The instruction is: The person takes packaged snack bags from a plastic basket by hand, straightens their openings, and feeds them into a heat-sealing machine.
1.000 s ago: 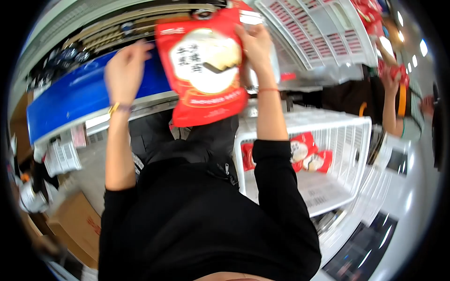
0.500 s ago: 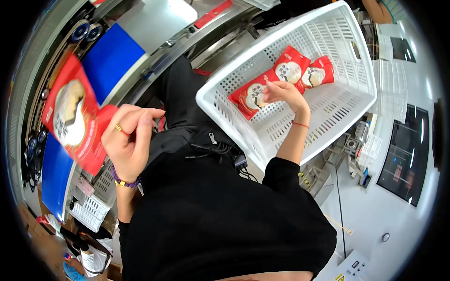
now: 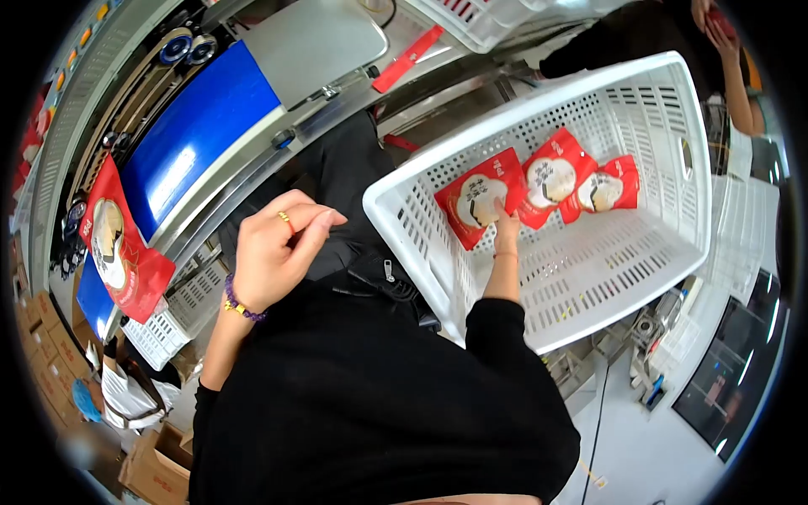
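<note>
A white perforated basket (image 3: 581, 303) stands on the right with three red printed bags inside, in a row along its far side. My right hand (image 3: 507, 229) reaches into it, fingers closed on the lower right edge of the nearest bag (image 3: 480, 199). The middle bag (image 3: 553, 177) and the farthest bag (image 3: 604, 190) touch each other. My left hand (image 3: 282, 244) hangs in front of my body, fingers curled, holding nothing visible. Left of it, another red bag (image 3: 119, 244) lies at the end of the blue surface (image 3: 198, 126), apart from the hand.
A grey metal plate (image 3: 313, 46) adjoins the blue surface. Beyond it lies a red strip (image 3: 408, 59). Another white basket (image 3: 480, 18) is at the top. A co-worker's arm (image 3: 737, 93) shows at upper right. Cardboard boxes (image 3: 156, 467) are at lower left.
The view has shifted. My left hand has come away from the red bag on the left. My right hand remains at the nearest bag in the basket, where its fingers now touch the edge.
</note>
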A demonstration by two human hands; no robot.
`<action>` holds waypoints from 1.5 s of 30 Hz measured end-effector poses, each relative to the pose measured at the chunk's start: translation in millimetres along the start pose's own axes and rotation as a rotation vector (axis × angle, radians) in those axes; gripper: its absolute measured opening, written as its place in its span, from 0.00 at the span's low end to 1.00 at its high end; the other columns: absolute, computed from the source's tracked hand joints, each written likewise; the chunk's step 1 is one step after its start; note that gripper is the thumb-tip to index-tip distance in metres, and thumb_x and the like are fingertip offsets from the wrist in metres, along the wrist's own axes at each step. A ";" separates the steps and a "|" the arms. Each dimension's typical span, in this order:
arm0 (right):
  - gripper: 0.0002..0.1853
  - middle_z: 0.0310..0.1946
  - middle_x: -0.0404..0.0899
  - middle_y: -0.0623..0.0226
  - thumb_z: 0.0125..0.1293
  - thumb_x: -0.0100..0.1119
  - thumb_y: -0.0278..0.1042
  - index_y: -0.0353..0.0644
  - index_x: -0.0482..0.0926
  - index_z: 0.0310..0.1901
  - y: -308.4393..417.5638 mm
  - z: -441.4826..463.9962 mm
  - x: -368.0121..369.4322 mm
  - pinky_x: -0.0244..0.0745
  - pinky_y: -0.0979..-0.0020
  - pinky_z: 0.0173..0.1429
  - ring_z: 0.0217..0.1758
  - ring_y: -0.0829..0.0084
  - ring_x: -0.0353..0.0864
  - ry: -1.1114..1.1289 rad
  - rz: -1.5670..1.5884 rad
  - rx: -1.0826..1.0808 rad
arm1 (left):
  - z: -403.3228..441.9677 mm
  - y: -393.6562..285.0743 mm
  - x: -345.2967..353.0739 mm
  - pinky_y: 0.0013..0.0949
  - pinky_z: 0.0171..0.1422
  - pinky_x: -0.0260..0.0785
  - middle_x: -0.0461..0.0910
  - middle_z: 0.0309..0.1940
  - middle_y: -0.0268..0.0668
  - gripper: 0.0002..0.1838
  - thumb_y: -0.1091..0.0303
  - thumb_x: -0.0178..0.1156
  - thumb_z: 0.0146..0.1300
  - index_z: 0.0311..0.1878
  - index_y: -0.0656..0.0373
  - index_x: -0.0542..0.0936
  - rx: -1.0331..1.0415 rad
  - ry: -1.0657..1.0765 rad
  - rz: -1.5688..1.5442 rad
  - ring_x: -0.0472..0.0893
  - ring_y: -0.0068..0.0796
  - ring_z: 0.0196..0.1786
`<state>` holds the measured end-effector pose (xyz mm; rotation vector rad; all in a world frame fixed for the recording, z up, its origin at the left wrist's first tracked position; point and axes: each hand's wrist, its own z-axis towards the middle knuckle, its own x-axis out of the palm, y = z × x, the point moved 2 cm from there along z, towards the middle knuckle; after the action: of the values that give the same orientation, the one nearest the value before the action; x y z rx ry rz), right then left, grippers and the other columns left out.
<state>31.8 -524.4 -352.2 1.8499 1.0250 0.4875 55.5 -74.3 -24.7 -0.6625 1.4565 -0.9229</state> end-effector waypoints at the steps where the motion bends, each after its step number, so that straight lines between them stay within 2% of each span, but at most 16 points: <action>1: 0.16 0.41 0.81 0.68 0.58 0.70 0.31 0.39 0.81 0.48 22.2 -21.0 13.1 0.70 0.71 0.55 0.48 0.73 0.79 -0.039 -0.262 -0.098 | 1.3 0.3 2.3 0.27 0.29 0.67 0.78 0.26 0.36 0.04 0.76 0.60 0.62 0.35 0.62 0.85 0.014 0.032 -0.030 0.77 0.26 0.25; 4: 0.17 0.41 0.78 0.66 0.57 0.71 0.32 0.41 0.81 0.48 36.2 -27.4 7.2 0.70 0.72 0.53 0.48 0.71 0.76 -0.034 -0.745 -0.645 | 5.5 -0.4 4.0 0.27 0.32 0.67 0.76 0.26 0.36 0.06 0.77 0.58 0.63 0.36 0.62 0.85 0.053 0.136 -0.059 0.76 0.26 0.27; 7: 0.15 0.38 0.71 0.66 0.54 0.72 0.27 0.41 0.79 0.42 118.0 -84.6 24.2 0.68 0.71 0.51 0.43 0.69 0.72 -0.005 -0.676 -0.894 | 9.5 0.2 0.4 0.28 0.34 0.68 0.77 0.27 0.36 0.05 0.75 0.59 0.63 0.37 0.61 0.85 0.128 0.114 -0.109 0.77 0.29 0.29; 10: 0.14 0.38 0.69 0.68 0.52 0.71 0.21 0.40 0.75 0.37 202.8 -143.7 45.6 0.68 0.72 0.51 0.43 0.72 0.70 0.048 -0.368 -0.896 | 15.9 -4.4 -8.7 0.31 0.45 0.70 0.78 0.35 0.35 0.09 0.72 0.64 0.60 0.44 0.58 0.84 0.252 0.082 -0.089 0.77 0.32 0.39; 12: 0.16 0.43 0.74 0.69 0.52 0.70 0.19 0.37 0.77 0.43 245.5 -176.9 53.3 0.70 0.72 0.54 0.48 0.75 0.72 0.141 -0.321 -0.866 | 18.3 -7.1 -13.1 0.36 0.61 0.66 0.74 0.51 0.40 0.26 0.64 0.70 0.55 0.57 0.56 0.77 0.301 0.099 -0.100 0.74 0.39 0.55; 14: 0.31 0.53 0.78 0.61 0.47 0.70 0.15 0.32 0.75 0.57 272.5 -214.3 79.0 0.70 0.67 0.60 0.52 0.70 0.78 0.106 -0.095 -0.820 | 19.6 -15.0 -13.1 0.37 0.68 0.61 0.69 0.59 0.43 0.38 0.60 0.73 0.51 0.65 0.57 0.69 0.337 0.056 -0.208 0.70 0.41 0.62; 17: 0.34 0.51 0.78 0.63 0.44 0.73 0.16 0.32 0.73 0.57 286.0 -247.7 122.5 0.72 0.67 0.59 0.50 0.70 0.78 0.383 -0.126 -0.779 | 18.6 -17.7 -15.3 0.40 0.72 0.57 0.65 0.63 0.49 0.47 0.55 0.74 0.50 0.69 0.60 0.61 0.312 0.103 -0.502 0.64 0.46 0.69; 18: 0.35 0.50 0.78 0.63 0.43 0.74 0.17 0.33 0.72 0.57 289.4 -264.5 146.5 0.71 0.68 0.59 0.51 0.71 0.78 0.465 -0.247 -0.775 | 13.1 -17.0 -21.7 0.40 0.72 0.57 0.65 0.63 0.49 0.47 0.55 0.74 0.50 0.69 0.60 0.61 0.316 0.087 -0.509 0.64 0.46 0.69; 21: 0.37 0.51 0.78 0.64 0.42 0.78 0.22 0.33 0.71 0.57 283.2 -292.5 216.1 0.71 0.67 0.58 0.53 0.71 0.77 0.774 -0.192 -0.673 | -2.5 -1.6 -41.0 0.20 0.48 0.73 0.82 0.41 0.27 0.18 0.71 0.66 0.63 0.55 0.64 0.77 -0.066 -0.167 -1.152 0.77 0.11 0.42; 25: 0.36 0.52 0.78 0.63 0.44 0.79 0.27 0.33 0.72 0.56 275.3 -291.8 241.0 0.72 0.70 0.57 0.53 0.72 0.77 1.163 0.032 -0.371 | -21.9 38.4 -69.6 0.24 0.52 0.74 0.82 0.44 0.32 0.13 0.72 0.61 0.67 0.52 0.64 0.77 -0.111 -0.334 -1.225 0.80 0.16 0.45; 28: 0.37 0.49 0.79 0.65 0.45 0.80 0.30 0.34 0.72 0.58 262.1 -289.7 258.3 0.73 0.72 0.56 0.52 0.74 0.78 1.053 0.038 -0.416 | -24.4 37.7 -75.0 0.24 0.54 0.71 0.81 0.44 0.33 0.12 0.72 0.60 0.67 0.52 0.64 0.76 -0.069 -0.453 -1.166 0.79 0.18 0.46; 32: 0.21 0.32 0.71 0.78 0.48 0.77 0.26 0.44 0.70 0.35 261.3 -278.1 273.6 0.70 0.78 0.46 0.36 0.82 0.72 0.988 0.262 -0.425 | -18.2 52.5 -77.0 0.25 0.52 0.70 0.79 0.46 0.36 0.11 0.73 0.60 0.67 0.50 0.65 0.77 -0.093 -0.409 -0.780 0.79 0.23 0.45; 34: 0.19 0.40 0.75 0.74 0.54 0.73 0.26 0.45 0.68 0.37 256.4 -259.6 270.9 0.70 0.73 0.56 0.44 0.79 0.75 1.019 0.257 -0.481 | -7.5 48.4 -89.7 0.27 0.50 0.71 0.79 0.45 0.40 0.09 0.74 0.59 0.66 0.47 0.68 0.79 0.225 -0.550 -0.343 0.79 0.28 0.43; 35: 0.18 0.41 0.76 0.73 0.54 0.72 0.25 0.45 0.69 0.38 254.4 -250.5 270.5 0.70 0.73 0.57 0.46 0.78 0.75 1.000 0.278 -0.519 | -2.9 47.6 -95.2 0.28 0.48 0.72 0.80 0.43 0.41 0.08 0.75 0.59 0.65 0.44 0.69 0.81 0.113 -0.415 -0.500 0.80 0.31 0.43; 42: 0.15 0.48 0.76 0.72 0.62 0.68 0.34 0.46 0.68 0.42 269.3 -203.4 287.5 0.69 0.71 0.61 0.51 0.76 0.75 1.271 0.320 -0.500 | 39.8 65.9 -95.7 0.22 0.41 0.70 0.83 0.36 0.28 0.11 0.65 0.63 0.66 0.40 0.65 0.84 -0.150 -0.239 -0.732 0.74 0.09 0.38; 45: 0.10 0.41 0.75 0.73 0.67 0.62 0.28 0.44 0.68 0.40 279.3 -185.0 314.9 0.70 0.74 0.55 0.45 0.79 0.73 0.994 0.257 -0.535 | 68.2 87.0 -89.4 0.22 0.41 0.70 0.83 0.35 0.31 0.10 0.65 0.65 0.63 0.39 0.63 0.85 -0.036 -0.373 -0.599 0.76 0.12 0.36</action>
<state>208.5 -228.3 -48.1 1.2125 1.1006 1.7583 143.1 35.3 -47.9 -1.2653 0.9514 -1.1497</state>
